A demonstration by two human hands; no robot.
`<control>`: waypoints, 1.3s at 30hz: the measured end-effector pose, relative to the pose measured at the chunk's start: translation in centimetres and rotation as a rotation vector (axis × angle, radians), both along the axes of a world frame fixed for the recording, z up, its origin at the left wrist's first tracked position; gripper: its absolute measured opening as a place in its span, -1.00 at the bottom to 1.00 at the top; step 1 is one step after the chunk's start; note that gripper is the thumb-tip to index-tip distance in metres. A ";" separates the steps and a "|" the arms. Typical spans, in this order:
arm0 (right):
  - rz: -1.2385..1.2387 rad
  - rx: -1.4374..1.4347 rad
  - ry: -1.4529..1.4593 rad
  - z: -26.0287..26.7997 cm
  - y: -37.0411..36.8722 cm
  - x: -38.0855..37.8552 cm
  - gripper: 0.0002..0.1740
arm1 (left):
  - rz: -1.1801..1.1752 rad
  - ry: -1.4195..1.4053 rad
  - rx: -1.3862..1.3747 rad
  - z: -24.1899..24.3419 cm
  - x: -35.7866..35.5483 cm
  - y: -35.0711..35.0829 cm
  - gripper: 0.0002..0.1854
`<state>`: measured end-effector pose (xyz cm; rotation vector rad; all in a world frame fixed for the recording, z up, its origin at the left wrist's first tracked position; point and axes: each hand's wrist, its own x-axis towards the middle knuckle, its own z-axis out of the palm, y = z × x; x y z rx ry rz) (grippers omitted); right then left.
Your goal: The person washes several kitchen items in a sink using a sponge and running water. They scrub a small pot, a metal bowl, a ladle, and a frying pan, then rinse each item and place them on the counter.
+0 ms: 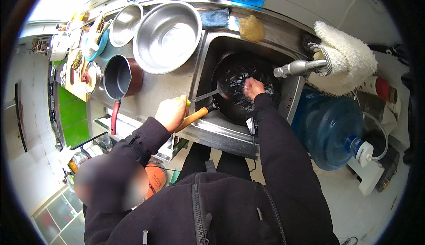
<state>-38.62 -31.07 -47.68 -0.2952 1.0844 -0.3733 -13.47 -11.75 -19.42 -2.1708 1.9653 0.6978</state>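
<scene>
My left hand (pixel 171 112) is closed around the green-ended handle of a metal spatula or ladle (pixel 206 95), whose head lies at the left side of a black wok (pixel 229 112). The wok sits in the stainless steel sink (pixel 207 45) with moving water in it; its wooden handle (pixel 196 117) reaches over the sink's front left edge, beside my left hand. Inside the wok, at the water, is my right hand (pixel 254 87), slightly blurred, its fingers curled; whether it holds anything cannot be told. The faucet (pixel 292 69) points in from the right.
Two steel basins (pixel 167 37) (pixel 126 25) and a red-handled saucepan (pixel 123 77) stand left of the sink. A blue-striped cloth (pixel 214 18) and a yellowish sponge or scrubber (pixel 252 28) lie behind it. White towels (pixel 345 52) and a large blue water bottle (pixel 332 128) are at the right.
</scene>
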 end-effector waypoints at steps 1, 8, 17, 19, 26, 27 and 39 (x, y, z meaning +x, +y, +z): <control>-0.062 -0.034 -0.051 1.7 0.2 0.6 -0.74 | -0.013 0.018 -0.014 -0.5 -0.1 -0.6 -0.78; 0.508 -1.274 -0.061 18.2 8.8 4.1 -0.45 | 0.057 0.125 -0.021 -2.1 -3.6 -5.1 -0.77; 1.063 -1.594 0.592 14.1 3.2 0.4 0.04 | 0.118 0.134 -0.041 -0.2 -2.0 -2.8 -0.71; 1.242 -1.191 0.745 11.4 1.7 -0.7 0.06 | 0.121 0.130 -0.098 0.7 -1.4 -1.9 -0.70; 0.302 -0.776 0.862 -0.2 -0.2 0.3 -0.61 | 0.096 0.014 -0.027 2.2 -0.8 -0.8 -0.76; 0.094 -0.375 0.454 -0.3 -0.1 0.9 -0.73 | 0.090 0.012 -0.039 2.1 -0.8 -0.9 -0.76; 0.630 -1.454 0.212 10.7 2.0 4.0 -0.46 | 0.085 0.125 -0.082 2.3 -2.7 -1.6 -0.74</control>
